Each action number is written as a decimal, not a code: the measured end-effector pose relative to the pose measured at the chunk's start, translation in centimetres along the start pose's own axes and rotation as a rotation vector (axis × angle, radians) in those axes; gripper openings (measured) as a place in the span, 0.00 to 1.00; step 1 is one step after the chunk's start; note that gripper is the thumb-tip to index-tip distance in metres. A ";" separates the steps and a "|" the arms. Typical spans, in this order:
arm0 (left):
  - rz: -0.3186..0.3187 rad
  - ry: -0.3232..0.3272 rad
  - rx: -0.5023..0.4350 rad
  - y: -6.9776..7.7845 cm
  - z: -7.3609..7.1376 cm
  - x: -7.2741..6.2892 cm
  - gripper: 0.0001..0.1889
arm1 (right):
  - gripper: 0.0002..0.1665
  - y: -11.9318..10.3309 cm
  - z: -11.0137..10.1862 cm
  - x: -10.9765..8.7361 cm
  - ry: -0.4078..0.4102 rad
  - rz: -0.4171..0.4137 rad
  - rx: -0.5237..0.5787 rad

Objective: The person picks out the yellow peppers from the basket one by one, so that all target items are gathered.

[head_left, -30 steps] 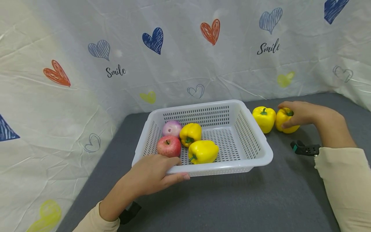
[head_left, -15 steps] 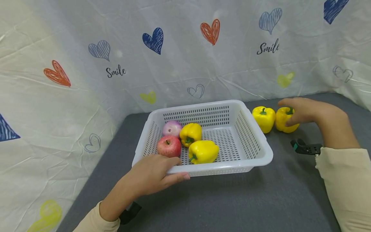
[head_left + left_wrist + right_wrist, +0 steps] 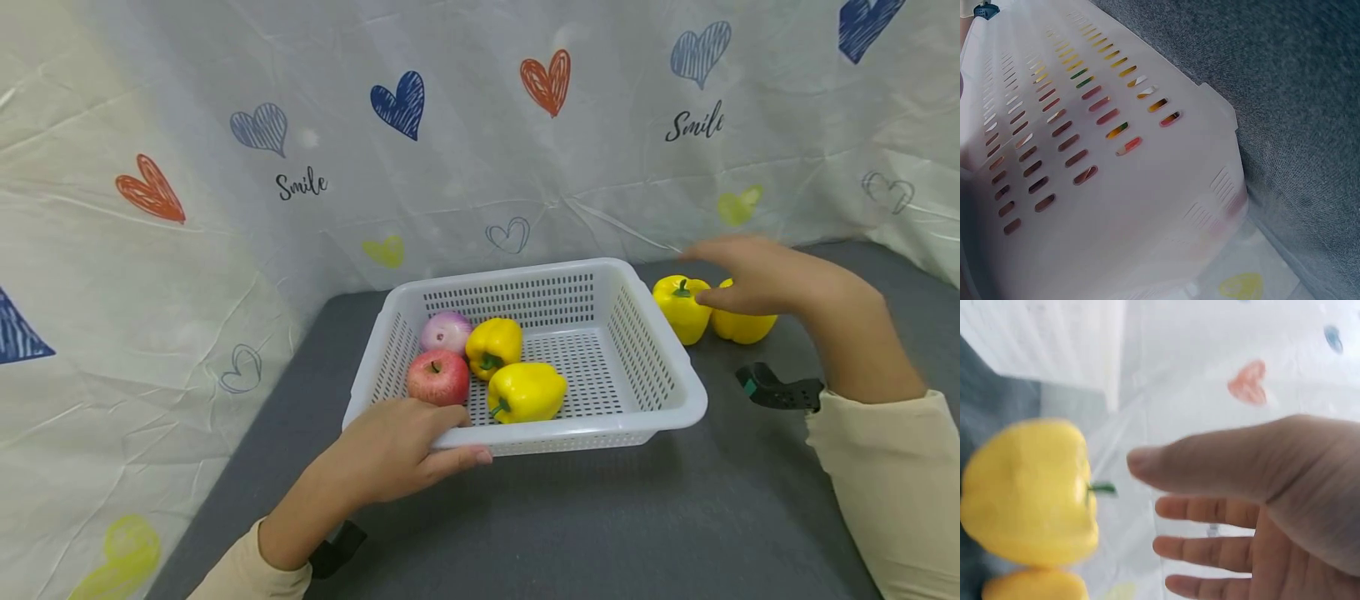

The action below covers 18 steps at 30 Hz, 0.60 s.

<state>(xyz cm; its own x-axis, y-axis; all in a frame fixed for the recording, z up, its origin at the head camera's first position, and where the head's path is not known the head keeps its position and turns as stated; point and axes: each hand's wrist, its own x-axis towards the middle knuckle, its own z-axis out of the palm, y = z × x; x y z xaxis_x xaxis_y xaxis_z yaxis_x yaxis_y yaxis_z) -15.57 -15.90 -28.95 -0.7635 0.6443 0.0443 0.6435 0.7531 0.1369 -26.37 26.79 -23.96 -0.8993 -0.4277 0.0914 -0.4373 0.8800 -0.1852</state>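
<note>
My left hand (image 3: 401,446) grips the near rim of a white slotted plastic basket (image 3: 660,421), thumb outside and fingers over the edge. Inside lie a red apple (image 3: 438,377), a purple onion (image 3: 446,332) and two yellow bell peppers (image 3: 527,392). Right of the basket, two more yellow bell peppers stand side by side on the table. My right hand (image 3: 772,275) hovers over them, fingers extended and holding nothing. In the right wrist view, the thumb and straight fingers are apart from the left-hand standing pepper (image 3: 1029,494), near its green stem.
A dark grey cloth (image 3: 570,525) covers the table. Behind and to the left hangs a pale sheet (image 3: 465,183) printed with hearts. The basket's slotted side wall (image 3: 1122,206) fills much of the left wrist view. Black straps sit at both wrists.
My right hand has left the right-hand standing pepper, with its fingers opening and shifting left and up above the other one. The left hand and basket stay put.
</note>
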 end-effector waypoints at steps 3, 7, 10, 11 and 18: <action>0.004 0.002 0.002 0.0 0.0 0.0 0.23 | 0.30 -1.7 0.6 0.6 -0.006 -0.049 0.037; 0.012 0.007 0.003 0.0 0.0 0.1 0.22 | 0.28 -3.5 1.5 1.1 -0.031 -0.065 0.115; 0.013 0.007 0.003 -0.1 0.0 0.2 0.22 | 0.27 -4.3 1.7 1.1 -0.043 -0.072 0.129; 0.012 0.007 0.004 -0.1 0.0 0.2 0.22 | 0.27 -4.4 1.8 1.2 -0.044 -0.077 0.117; 0.014 0.012 0.007 0.0 -0.1 0.2 0.25 | 0.24 -5.8 1.8 1.4 -0.037 -0.145 0.104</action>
<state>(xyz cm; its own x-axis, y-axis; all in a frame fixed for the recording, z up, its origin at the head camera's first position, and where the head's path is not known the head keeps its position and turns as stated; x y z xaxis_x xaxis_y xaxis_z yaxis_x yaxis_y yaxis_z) -15.79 -15.79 -28.85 -0.7553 0.6528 0.0584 0.6541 0.7452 0.1297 -25.07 20.73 -24.56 -0.8253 -0.5577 0.0886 -0.5585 0.7831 -0.2735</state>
